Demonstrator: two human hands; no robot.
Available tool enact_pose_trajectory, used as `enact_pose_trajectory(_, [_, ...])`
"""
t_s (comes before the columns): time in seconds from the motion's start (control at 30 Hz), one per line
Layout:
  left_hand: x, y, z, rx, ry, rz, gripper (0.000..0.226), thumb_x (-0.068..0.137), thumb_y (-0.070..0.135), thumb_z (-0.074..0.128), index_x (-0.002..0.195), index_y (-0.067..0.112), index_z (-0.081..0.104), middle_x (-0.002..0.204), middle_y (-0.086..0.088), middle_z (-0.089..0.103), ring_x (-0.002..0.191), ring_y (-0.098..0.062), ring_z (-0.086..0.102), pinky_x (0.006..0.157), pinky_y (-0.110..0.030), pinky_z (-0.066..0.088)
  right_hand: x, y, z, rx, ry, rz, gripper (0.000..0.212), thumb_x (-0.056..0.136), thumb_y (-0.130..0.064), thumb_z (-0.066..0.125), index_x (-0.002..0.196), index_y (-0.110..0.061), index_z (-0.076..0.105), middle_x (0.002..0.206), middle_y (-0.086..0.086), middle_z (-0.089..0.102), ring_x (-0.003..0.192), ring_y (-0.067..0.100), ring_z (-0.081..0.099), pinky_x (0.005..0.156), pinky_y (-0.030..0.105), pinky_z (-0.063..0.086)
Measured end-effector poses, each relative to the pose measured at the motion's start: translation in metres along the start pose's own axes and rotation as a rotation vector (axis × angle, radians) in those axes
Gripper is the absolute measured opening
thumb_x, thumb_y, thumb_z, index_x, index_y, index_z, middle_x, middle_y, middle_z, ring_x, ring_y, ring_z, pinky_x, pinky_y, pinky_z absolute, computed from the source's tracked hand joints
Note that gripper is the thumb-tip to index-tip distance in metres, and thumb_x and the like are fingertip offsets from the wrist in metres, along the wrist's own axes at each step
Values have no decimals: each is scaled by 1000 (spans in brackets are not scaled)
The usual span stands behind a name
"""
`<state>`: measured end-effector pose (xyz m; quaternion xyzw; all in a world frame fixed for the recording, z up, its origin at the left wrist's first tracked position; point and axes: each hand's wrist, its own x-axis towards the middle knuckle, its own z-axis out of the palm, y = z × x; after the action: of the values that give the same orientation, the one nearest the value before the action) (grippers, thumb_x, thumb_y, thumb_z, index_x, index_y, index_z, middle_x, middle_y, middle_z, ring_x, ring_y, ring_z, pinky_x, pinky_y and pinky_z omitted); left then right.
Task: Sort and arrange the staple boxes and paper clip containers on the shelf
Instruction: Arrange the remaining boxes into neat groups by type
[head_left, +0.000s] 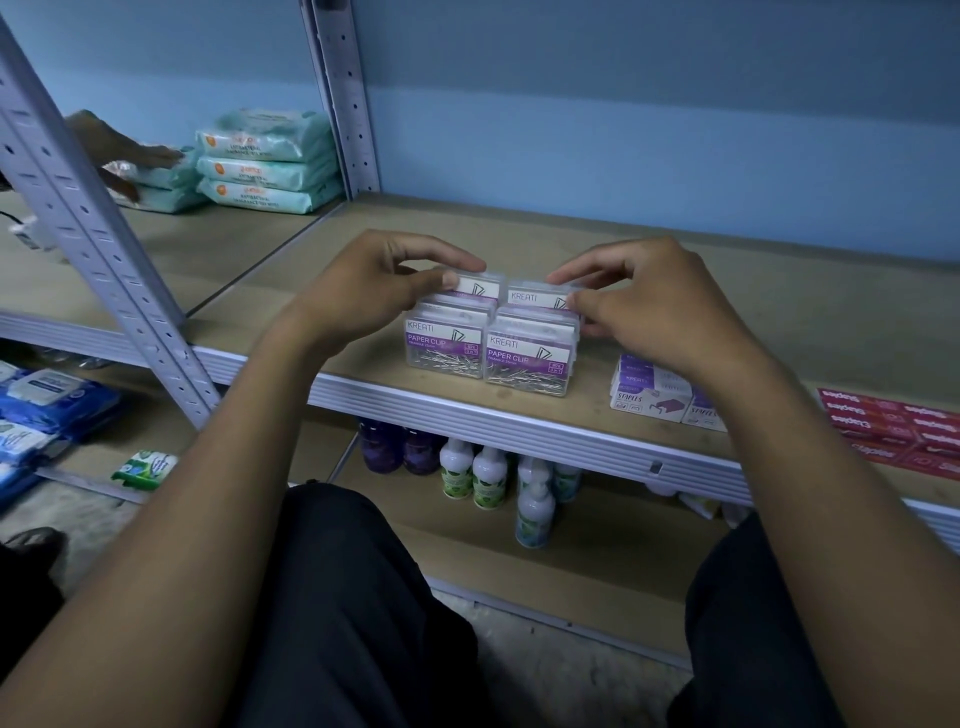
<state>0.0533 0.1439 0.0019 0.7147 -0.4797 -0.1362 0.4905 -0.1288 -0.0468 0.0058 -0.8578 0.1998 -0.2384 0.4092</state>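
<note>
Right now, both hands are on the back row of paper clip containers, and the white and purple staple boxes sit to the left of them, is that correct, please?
Not quite: the head view shows the white and purple staple boxes to the right of the paper clip containers, not the left. The rest holds: the left hand and right hand are both on the back row.

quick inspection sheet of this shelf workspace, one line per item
surface: wooden shelf board with grey metal front edge
job's things: clear paper clip containers in two rows, front pair at the edge; white staple boxes to their right; red staple boxes far right
clutter: nothing seen
grippers: left hand pinches the back-left container; right hand pinches the back-right one
cables: nothing seen
surroundings: wipe packs on the neighbouring shelf; bottles on the shelf below; blue wall
</note>
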Motion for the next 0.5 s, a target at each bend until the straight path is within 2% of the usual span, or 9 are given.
enact_pose_trajectory(0.07, [-1,0,0,6,-3,-10,21,95,15,62,109,21,76,109,13,74,90,-3,67,70,-14,47,-2,-1,0,2,-10,-2,26,84,-13,70,94,-35,81,93,-9,76,92,10,73,88,36,60])
enact_pose_trajectory(0.13, [-2,-2,0,10,-5,-34,21,96,15,61,109,20,76,109,12,74,102,-16,68,81,-29,49,-4,-1,1,0,-29,1,27,85,-12,68,93,-35,82,92,-10,76,91,10,73,88,37,60])
enact_pose_trajectory(0.2, [-3,-3,-1,8,-10,-60,20,96,15,60,108,19,76,108,11,75,106,-19,67,87,-36,51,-5,-2,2,-11,-44,8,28,86,-13,65,92,-35,81,90,-10,77,90,10,73,87,37,60])
enact_pose_trajectory(0.37, [-3,-3,-2,14,-11,-87,21,98,17,56,108,20,75,109,11,73,100,-4,66,83,-24,49,-7,-6,-1,-114,-65,-14,26,90,-19,63,95,-37,80,90,-14,75,87,4,71,86,33,59])
enact_pose_trajectory(0.43, [-4,-2,-2,38,-15,-81,21,98,29,56,111,26,73,112,15,72,103,2,64,84,-22,46,-8,-10,-3,-195,-87,-53,22,93,-25,62,100,-38,78,93,-19,74,86,-4,67,81,24,54])
enact_pose_trajectory(0.5, [-6,0,-4,67,-73,-70,31,91,48,62,119,37,68,121,22,67,108,8,61,85,-23,45,-9,-13,-7,-253,-140,-74,18,95,-39,63,108,-39,76,103,-24,72,92,-12,62,81,18,48])
